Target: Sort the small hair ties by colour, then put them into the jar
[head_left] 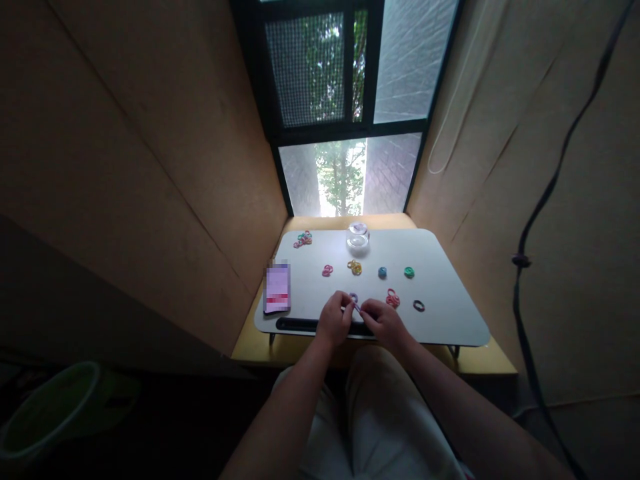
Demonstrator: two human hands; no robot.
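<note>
My left hand [336, 317] and my right hand [383, 320] meet over the front of a small white table [305, 287]. Between their pinched fingertips is a thin purple hair tie [357, 307], partly covered by the fingers. Just behind them lies another purple hair tie [353, 296]. To the right of my right hand are a small heap of red hair ties [393, 299] and a dark hair tie [419, 305]. Farther back sit pink ties [327, 271], yellow ties [355, 267], a blue bundle [383, 272] and a green bundle [409, 272].
A clear round jar [358, 239] stands at the back of the table, with a mixed heap of hair ties [303, 239] at back left. A phone [277, 288] lies on the left edge. Along the front runs a black bar [297, 325]. Walls flank both sides.
</note>
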